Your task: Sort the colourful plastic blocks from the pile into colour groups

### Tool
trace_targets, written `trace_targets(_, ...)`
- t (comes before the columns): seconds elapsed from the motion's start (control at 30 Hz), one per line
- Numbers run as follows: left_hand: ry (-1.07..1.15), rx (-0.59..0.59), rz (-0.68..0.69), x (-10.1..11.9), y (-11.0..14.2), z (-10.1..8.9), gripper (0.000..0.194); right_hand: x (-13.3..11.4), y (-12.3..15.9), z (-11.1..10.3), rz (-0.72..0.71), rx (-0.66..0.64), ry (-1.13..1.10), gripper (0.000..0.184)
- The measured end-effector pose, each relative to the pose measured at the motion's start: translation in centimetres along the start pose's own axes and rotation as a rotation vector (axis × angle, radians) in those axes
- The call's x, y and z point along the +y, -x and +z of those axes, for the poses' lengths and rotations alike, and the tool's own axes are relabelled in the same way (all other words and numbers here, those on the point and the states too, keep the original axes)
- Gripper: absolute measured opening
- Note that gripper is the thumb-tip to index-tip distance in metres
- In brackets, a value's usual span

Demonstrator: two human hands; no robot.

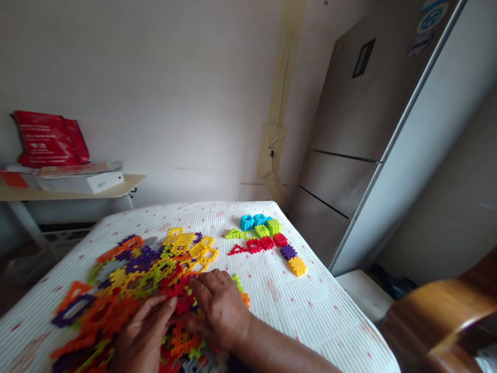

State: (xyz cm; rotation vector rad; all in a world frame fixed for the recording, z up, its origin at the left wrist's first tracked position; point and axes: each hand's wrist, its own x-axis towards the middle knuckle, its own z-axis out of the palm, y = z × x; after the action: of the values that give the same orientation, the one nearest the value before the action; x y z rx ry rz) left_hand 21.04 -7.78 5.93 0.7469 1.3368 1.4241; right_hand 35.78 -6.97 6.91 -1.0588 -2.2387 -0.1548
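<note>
A heap of colourful interlocking plastic building pieces covers the left and near part of the table. My left hand rests in the near side of this heap, fingers stretched forward and thumb a little apart, with no piece visibly gripped. Beside it, my right hand reaches over the red pieces with curled fingers. Its fingertips are hidden among the pieces, so what they grip cannot be seen. Orange lattice pieces lie between and below the two hands.
Sorted by colour at the far right are blue pieces, green pieces, red stacks, a purple stack and a yellow stack. They sit on a white ribbed tablecloth. A wooden chair and fridge stand right.
</note>
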Motion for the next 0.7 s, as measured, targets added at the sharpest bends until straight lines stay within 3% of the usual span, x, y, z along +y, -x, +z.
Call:
trace_targets(0.1, 0.001, -0.038, 0.004, -0.1, 0.1, 0.1, 0.054, 1.4, -0.4, -0.4, 0.075, 0.053, -0.031, 0.048)
trace_targets(0.17, 0.012, -0.056, 0.032, -0.1, 0.3, 0.1, 0.052, 4.0, -0.6, -1.2, 0.189, 0.101, 0.006, 0.043)
trace_targets(0.27, 0.015, -0.078, 0.054, -0.1, 0.5, 0.0, 0.05, 9.5, -0.1, -3.0, 0.469, 0.168, 0.19, 0.031)
trace_targets(0.4, 0.028, -0.092, 0.008, -0.3, 0.6, 0.0, 0.05, 15.3, 1.9, -4.2, 0.813, 0.056, 0.387, 0.02)
trace_targets(0.57, 0.026, -0.108, -0.007, -0.7, 0.5, 0.1, 0.052, 17.0, 3.1, -3.3, 0.928, -0.097, 0.453, 0.019)
trace_targets(0.7, 0.015, -0.104, -0.002, -0.9, 0.3, 0.0, 0.054, 16.8, 3.0, -2.9, 0.936, -0.121, 0.459, 0.021)
